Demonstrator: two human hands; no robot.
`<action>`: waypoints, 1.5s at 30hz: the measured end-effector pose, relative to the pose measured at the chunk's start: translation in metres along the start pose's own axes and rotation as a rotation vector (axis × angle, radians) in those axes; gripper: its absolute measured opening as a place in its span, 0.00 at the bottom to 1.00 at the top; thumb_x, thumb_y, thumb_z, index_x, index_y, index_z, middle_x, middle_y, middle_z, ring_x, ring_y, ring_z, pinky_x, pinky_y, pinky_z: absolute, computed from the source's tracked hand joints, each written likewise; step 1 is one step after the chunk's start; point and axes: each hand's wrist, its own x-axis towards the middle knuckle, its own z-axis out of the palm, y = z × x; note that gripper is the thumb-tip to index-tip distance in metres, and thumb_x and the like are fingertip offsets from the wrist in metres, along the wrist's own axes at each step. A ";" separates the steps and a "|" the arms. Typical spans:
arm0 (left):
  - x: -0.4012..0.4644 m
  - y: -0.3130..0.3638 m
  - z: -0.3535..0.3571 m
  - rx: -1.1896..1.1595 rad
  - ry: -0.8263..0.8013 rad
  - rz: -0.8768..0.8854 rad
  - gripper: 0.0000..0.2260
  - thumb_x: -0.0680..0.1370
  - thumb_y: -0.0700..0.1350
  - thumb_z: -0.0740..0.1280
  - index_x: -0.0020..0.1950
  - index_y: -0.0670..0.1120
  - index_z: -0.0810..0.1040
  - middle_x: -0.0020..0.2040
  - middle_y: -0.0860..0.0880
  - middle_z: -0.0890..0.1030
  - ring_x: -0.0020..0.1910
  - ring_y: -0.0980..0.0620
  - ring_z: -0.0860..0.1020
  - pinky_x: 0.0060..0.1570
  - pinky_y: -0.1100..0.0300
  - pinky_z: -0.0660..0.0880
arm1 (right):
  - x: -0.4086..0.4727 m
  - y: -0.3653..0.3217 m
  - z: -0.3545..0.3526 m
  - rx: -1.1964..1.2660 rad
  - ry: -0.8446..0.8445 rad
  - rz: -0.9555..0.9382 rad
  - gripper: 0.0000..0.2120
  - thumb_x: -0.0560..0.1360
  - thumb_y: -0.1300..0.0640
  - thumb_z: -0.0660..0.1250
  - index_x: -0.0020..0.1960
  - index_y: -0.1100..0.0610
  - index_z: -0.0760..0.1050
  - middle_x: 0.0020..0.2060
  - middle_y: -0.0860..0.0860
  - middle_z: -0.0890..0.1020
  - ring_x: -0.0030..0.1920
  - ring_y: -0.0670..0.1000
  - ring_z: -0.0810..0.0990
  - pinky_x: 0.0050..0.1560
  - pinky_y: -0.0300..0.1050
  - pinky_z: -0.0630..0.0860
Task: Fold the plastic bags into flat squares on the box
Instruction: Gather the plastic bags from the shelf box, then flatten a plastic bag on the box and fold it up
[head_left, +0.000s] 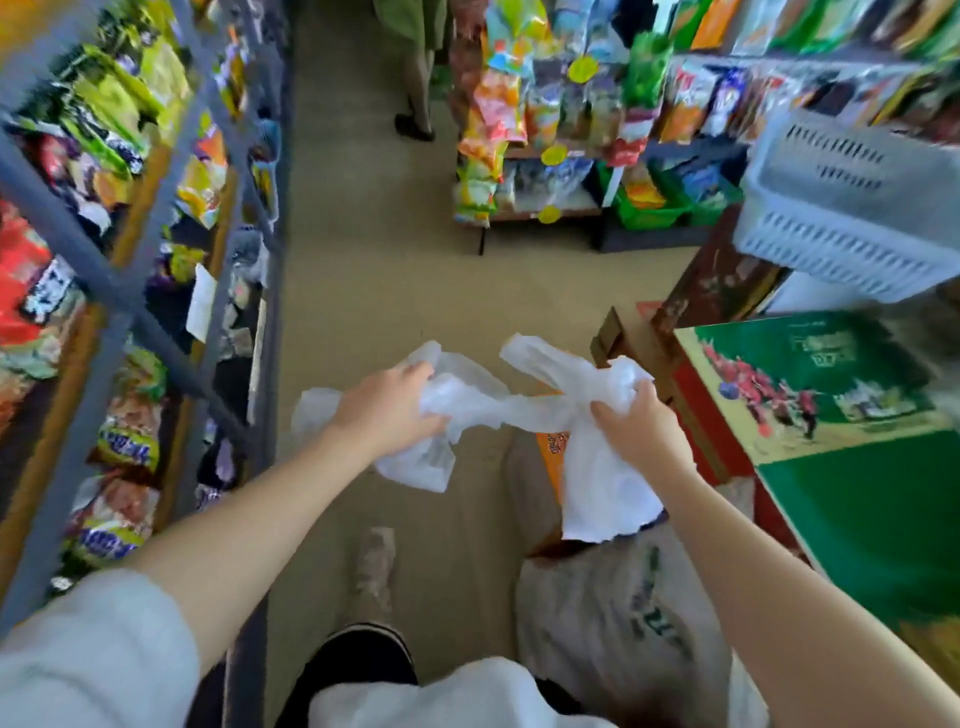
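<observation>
1. A shop aisle with snack shelves (130, 218); a green printed box (831, 415) stands at right.
2. Left hand (387, 410) and right hand (636, 428) each clutch bunched white plastic bags (498, 410), held in the air, left of the box.
3. The film looks light, limp and slippery; taking hold at the corners or handles should work best.

Premises: small retail shop, grocery or snack type. Evidence: metal shelving (130, 291) at left stocked with bright packaged snacks (111, 104); further racks of hanging packets (524, 104) with round yellow price tags (554, 154); a narrow floor aisle (374, 260); a pale plastic basket (841, 208) at right.
</observation>
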 end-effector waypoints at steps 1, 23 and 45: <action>0.028 -0.004 -0.001 0.006 -0.006 0.029 0.25 0.74 0.57 0.65 0.67 0.47 0.66 0.63 0.46 0.73 0.56 0.44 0.75 0.47 0.52 0.74 | 0.019 -0.004 0.003 0.022 0.018 0.020 0.33 0.75 0.42 0.60 0.72 0.58 0.55 0.58 0.59 0.76 0.54 0.62 0.77 0.45 0.50 0.72; 0.341 0.318 -0.029 -0.083 -0.109 1.372 0.23 0.72 0.58 0.68 0.58 0.43 0.70 0.53 0.44 0.79 0.49 0.42 0.78 0.37 0.56 0.70 | 0.090 0.096 -0.133 0.605 1.078 0.889 0.23 0.74 0.47 0.64 0.64 0.56 0.64 0.52 0.52 0.77 0.46 0.54 0.76 0.46 0.48 0.72; 0.406 0.508 0.175 -0.090 -0.264 1.858 0.35 0.73 0.40 0.66 0.74 0.49 0.51 0.75 0.41 0.56 0.73 0.43 0.53 0.70 0.47 0.48 | 0.239 0.246 -0.122 0.553 0.702 1.038 0.21 0.82 0.52 0.51 0.73 0.58 0.60 0.73 0.54 0.63 0.75 0.56 0.56 0.73 0.52 0.50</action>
